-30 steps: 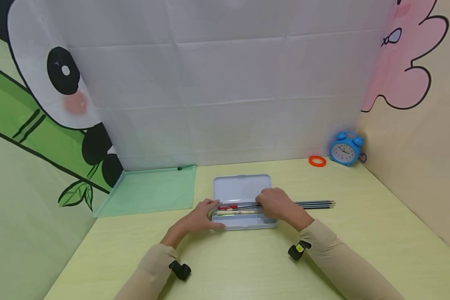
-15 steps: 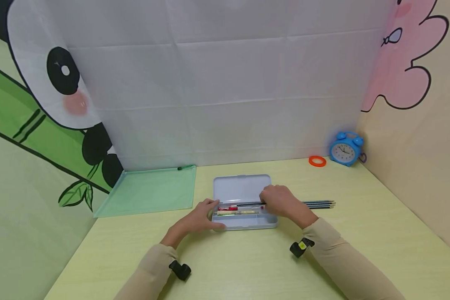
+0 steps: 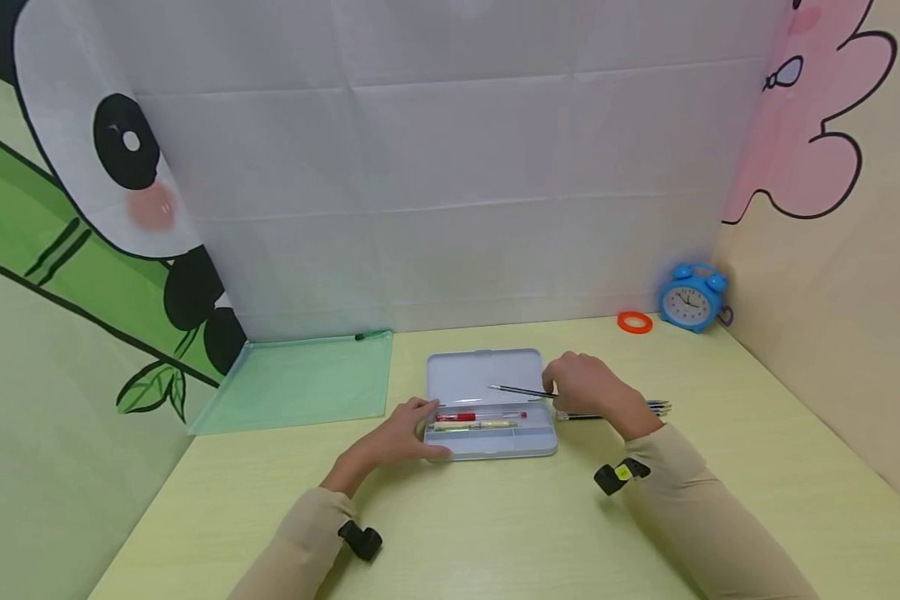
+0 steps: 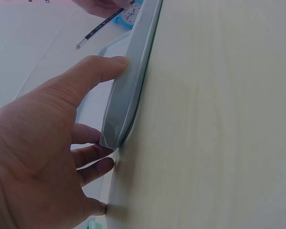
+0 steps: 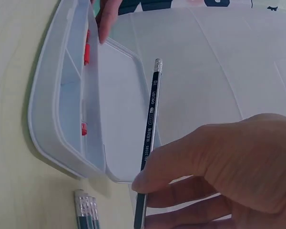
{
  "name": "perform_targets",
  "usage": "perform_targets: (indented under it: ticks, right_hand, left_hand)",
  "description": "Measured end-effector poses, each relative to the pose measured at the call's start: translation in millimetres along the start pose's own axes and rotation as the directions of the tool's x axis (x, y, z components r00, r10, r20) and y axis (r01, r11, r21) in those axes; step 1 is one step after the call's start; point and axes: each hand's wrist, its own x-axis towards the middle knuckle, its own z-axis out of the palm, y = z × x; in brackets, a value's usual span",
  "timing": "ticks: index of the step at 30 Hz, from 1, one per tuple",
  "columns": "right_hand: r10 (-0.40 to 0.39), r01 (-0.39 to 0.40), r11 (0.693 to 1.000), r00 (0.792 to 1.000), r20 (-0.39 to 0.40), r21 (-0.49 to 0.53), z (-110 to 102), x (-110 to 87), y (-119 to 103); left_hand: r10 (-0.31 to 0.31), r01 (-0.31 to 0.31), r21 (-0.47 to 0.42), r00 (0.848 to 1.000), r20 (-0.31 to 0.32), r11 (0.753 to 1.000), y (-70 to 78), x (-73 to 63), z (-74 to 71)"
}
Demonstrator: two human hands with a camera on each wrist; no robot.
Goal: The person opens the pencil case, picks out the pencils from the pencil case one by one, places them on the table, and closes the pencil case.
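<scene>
An opened white pencil case point(image 3: 534, 444) lies on the table, lid point(image 3: 483, 375) tilted back. Inside it are a red-capped pen point(image 3: 461, 417) and a pale yellow pen point(image 3: 474, 426). My left hand point(image 3: 399, 433) holds the case's left end, its thumb on the front side in the left wrist view. Above the case's right side, my right hand point(image 3: 588, 386) pinches a dark pencil point(image 5: 151, 112) with a silvery end between thumb and fingers. Several similar pencils point(image 5: 88, 210) lie on the table just right of the case, partly hidden behind the right hand in the head view.
A green translucent zip pouch point(image 3: 307, 379) lies to the left. At the back right are an orange-red ring point(image 3: 634, 322) and a blue alarm clock point(image 3: 690, 298). A white cloth point(image 3: 450, 208) hangs behind the table point(image 3: 457, 533).
My right hand has drawn the dark pencil out of the case, lifting it up and to the right. The left hand stays on the case's left end.
</scene>
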Motion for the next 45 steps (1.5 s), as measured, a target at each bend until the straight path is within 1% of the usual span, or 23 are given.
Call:
perform_targets:
  ticks: [5, 9, 14, 18, 21, 25, 27, 30, 34, 36, 40, 45]
  right_hand:
    - [0.001, -0.002, 0.999, 1.000, 0.025, 0.045, -8, -4.7, 13]
    - [0.034, -0.041, 0.997, 0.996, 0.085, 0.072, -12, -8.2, 23]
    - [0.080, -0.100, 0.989, 0.982, 0.171, 0.110, -19, -15.1, 32]
    - [0.115, -0.151, 0.975, 0.969, 0.217, 0.160, -23, -20.2, 38]
    - [0.115, -0.159, 0.970, 0.967, 0.229, 0.185, -24, -22.7, 43]
    - [0.101, -0.146, 0.969, 0.970, 0.219, 0.201, -26, -25.2, 52]
    - [0.106, -0.153, 0.967, 0.968, 0.226, 0.203, -26, -26.7, 56]
    - [0.122, -0.175, 0.966, 0.957, 0.264, 0.188, -27, -29.3, 59]
    - [0.142, -0.204, 0.966, 0.931, 0.335, 0.159, -26, -32.8, 62]
    - [0.147, -0.216, 0.963, 0.922, 0.359, 0.160, -25, -34.7, 62]
    - [0.161, -0.249, 0.949, 0.908, 0.387, 0.191, -24, -39.3, 63]
    - [0.175, -0.267, 0.946, 0.898, 0.404, 0.185, -22, -42.3, 65]
  left_hand:
    - [0.003, -0.003, -0.005, 1.000, -0.001, 1.000, 0.5, -0.5, -0.9]
    - [0.008, -0.008, -0.006, 1.000, 0.000, 1.000, -0.1, -0.6, -0.9]
    - [0.012, -0.012, -0.012, 1.000, -0.001, 1.000, -0.6, -0.4, -0.8]
    - [0.010, -0.010, -0.016, 1.000, -0.002, 1.000, -0.3, -0.2, -0.8]
    - [0.002, -0.002, -0.017, 1.000, -0.002, 1.000, 0.1, -0.3, -0.5]
    - [-0.007, 0.007, -0.015, 1.000, 0.000, 1.000, 0.8, -0.6, -0.6]
    - [-0.009, 0.009, -0.014, 1.000, 0.001, 1.000, 1.0, -0.7, -0.9]
    - [-0.004, 0.004, -0.011, 1.000, 0.003, 1.000, 1.1, -1.1, -1.0]
    - [0.005, -0.005, -0.009, 1.000, 0.003, 1.000, 1.1, -1.2, -0.9]
    - [0.008, -0.008, -0.010, 1.000, 0.000, 1.000, 1.2, -1.0, -0.7]
    - [0.006, -0.006, -0.006, 1.000, -0.002, 1.000, 1.3, -0.4, -0.5]
    - [0.009, -0.009, -0.001, 1.000, -0.001, 1.000, 0.6, -0.6, -0.5]
